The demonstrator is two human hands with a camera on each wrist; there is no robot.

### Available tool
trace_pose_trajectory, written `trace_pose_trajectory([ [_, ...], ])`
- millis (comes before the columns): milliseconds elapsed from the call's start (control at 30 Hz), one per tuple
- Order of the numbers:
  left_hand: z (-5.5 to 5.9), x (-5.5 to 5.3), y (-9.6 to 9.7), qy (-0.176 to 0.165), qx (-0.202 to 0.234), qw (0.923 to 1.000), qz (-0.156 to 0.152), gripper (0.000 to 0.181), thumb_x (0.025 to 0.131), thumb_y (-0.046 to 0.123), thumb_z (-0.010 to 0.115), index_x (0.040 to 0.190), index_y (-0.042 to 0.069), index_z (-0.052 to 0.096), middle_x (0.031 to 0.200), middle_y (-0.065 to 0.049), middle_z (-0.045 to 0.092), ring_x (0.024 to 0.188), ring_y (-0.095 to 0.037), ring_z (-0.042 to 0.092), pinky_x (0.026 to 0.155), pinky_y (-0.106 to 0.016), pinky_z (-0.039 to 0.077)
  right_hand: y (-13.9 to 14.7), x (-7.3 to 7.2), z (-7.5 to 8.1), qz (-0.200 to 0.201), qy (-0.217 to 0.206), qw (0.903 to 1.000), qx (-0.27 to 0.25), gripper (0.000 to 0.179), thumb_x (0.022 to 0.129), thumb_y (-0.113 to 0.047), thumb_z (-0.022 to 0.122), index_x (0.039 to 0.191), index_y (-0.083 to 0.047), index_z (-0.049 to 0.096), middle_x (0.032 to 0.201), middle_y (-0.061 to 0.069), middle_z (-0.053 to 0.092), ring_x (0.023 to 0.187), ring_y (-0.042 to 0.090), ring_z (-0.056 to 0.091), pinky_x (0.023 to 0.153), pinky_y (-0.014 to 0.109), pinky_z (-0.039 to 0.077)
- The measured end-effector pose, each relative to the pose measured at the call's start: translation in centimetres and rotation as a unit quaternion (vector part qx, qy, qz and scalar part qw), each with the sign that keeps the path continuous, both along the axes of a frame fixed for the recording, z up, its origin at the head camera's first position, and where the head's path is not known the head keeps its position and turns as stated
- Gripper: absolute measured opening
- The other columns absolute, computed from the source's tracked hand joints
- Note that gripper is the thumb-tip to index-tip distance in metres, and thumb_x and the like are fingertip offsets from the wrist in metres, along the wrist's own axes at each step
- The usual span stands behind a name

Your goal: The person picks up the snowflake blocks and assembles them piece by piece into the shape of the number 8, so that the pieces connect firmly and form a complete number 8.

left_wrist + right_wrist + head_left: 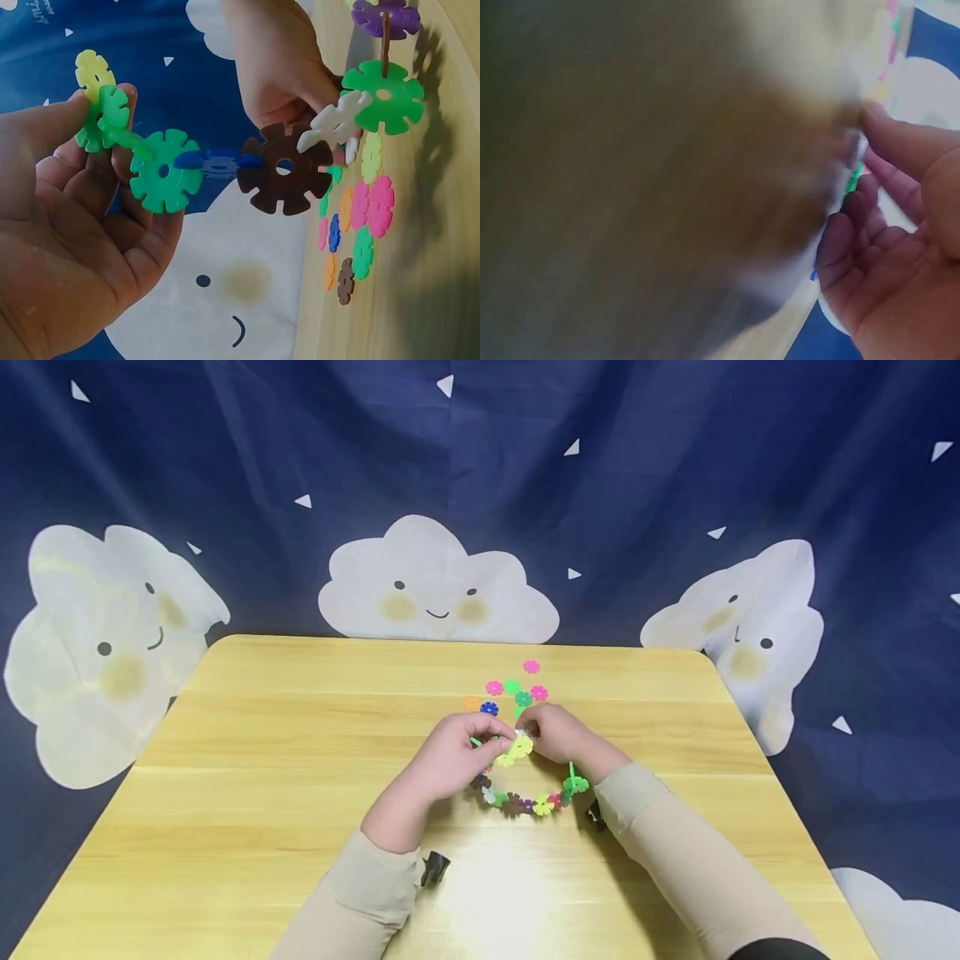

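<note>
A chain of slotted plastic flower discs point(543, 806), joined edge to edge in many colours, loops between my hands. With thumb and fingers my left hand point(457, 752) pinches the loop at a green disc point(112, 105), beside a yellow disc point(93, 69). From there, in the left wrist view, a green disc point(165, 172), a blue disc point(217, 162) and a brown disc point(285, 169) follow. My right hand point(558, 732) is close on the other side, pinching a white disc partly hidden by its fingers. The right wrist view shows that hand point(892, 232) with curled fingers, behind a large blur.
Loose flower discs lie beyond my hands on the wooden table point(225, 793), among them a pink disc point(532, 667), a blue disc point(489, 709) and an orange disc point(471, 702). Behind the table hangs a dark blue curtain point(495, 468) with printed clouds.
</note>
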State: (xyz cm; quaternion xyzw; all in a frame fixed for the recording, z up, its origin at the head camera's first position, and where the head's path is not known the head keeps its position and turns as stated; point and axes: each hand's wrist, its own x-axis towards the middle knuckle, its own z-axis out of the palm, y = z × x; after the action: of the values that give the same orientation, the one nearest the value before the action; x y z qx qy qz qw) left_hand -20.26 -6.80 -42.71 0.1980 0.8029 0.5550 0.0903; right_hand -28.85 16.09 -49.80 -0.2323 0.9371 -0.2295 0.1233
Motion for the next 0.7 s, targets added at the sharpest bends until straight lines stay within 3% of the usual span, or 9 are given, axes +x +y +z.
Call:
trace_pose_trajectory([
  [167,0.1,0.0,0.1,0.006,-0.008,0.9999,0.013,0.017,0.102,0.011,0.071,0.115,0.012,0.081,0.118,-0.004,0.076,0.078,-0.017,0.062,0.076,-0.034,0.055,1.0,0.7,0.8,-0.028,-0.028,0.9988,-0.03,0.019,0.082,0.004,0.083,0.095,-0.002,0.069,0.083,0.003,0.062,0.079,0.019,0.055,0.076,0.036,0.053],
  [333,-0.3,0.0,0.3,0.017,-0.002,0.9996,0.023,0.015,0.101,0.011,0.072,0.112,0.012,0.082,0.117,-0.004,0.077,0.086,-0.016,0.062,0.078,-0.034,0.056,2.5,2.5,2.6,-0.058,-0.001,0.9932,-0.101,0.01,0.089,0.002,0.081,0.088,-0.005,0.074,0.079,0.0,0.067,0.074,0.014,0.059,0.072,0.032,0.054],
  [500,-0.8,-0.1,0.3,0.022,0.01,0.9988,0.042,0.014,0.101,0.012,0.073,0.111,0.012,0.083,0.113,-0.003,0.078,0.08,-0.015,0.061,0.075,-0.033,0.056,3.0,4.7,5.3,-0.088,0.06,0.9692,-0.222,0.006,0.091,0.004,0.079,0.09,-0.001,0.078,0.083,0.006,0.074,0.069,0.013,0.059,0.064,0.026,0.052],
  [600,-0.9,-0.1,0.4,0.022,0.013,0.9985,0.049,0.014,0.101,0.013,0.073,0.111,0.012,0.083,0.11,-0.002,0.078,0.075,-0.015,0.059,0.072,-0.032,0.054,2.8,6.1,6.8,-0.068,0.089,0.9517,-0.286,0.007,0.089,0.007,0.08,0.09,0.0,0.078,0.084,0.008,0.074,0.065,0.012,0.057,0.057,0.023,0.049],
  [700,-0.8,-0.1,0.4,0.022,0.016,0.9983,0.051,0.014,0.1,0.012,0.074,0.11,0.011,0.083,0.106,-0.002,0.078,0.07,-0.016,0.056,0.068,-0.032,0.053,2.4,7.2,7.8,-0.036,0.112,0.9421,-0.314,0.011,0.088,0.009,0.081,0.088,-0.002,0.079,0.083,0.005,0.074,0.066,0.012,0.059,0.057,0.023,0.051],
])
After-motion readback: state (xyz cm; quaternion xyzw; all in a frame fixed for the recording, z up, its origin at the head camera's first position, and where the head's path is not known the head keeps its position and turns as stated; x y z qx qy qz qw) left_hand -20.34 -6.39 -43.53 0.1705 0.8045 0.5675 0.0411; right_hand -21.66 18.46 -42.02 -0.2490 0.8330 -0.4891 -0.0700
